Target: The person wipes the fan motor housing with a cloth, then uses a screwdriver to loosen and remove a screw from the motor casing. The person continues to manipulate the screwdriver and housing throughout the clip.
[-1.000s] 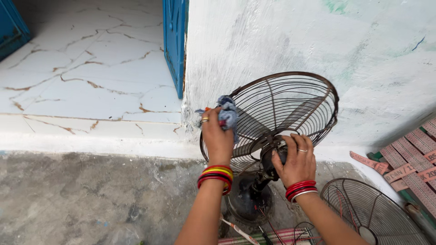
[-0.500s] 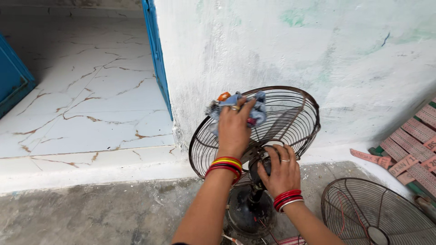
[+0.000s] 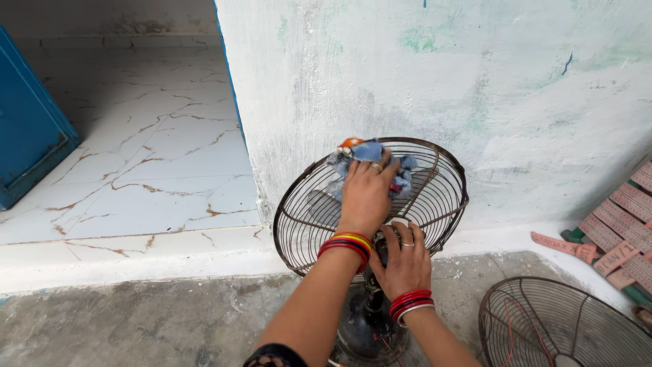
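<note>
The left hand presses a crumpled blue denim rag against the rusty round wire fan cage, fingers closed over it. Below, the right hand wraps the fan's motor housing, hiding it entirely.

Pink printed strips stacked at right, against the wall

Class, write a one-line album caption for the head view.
Left hand presses a blue rag on a fan's rear wire guard; right hand grips the motor housing.
</note>
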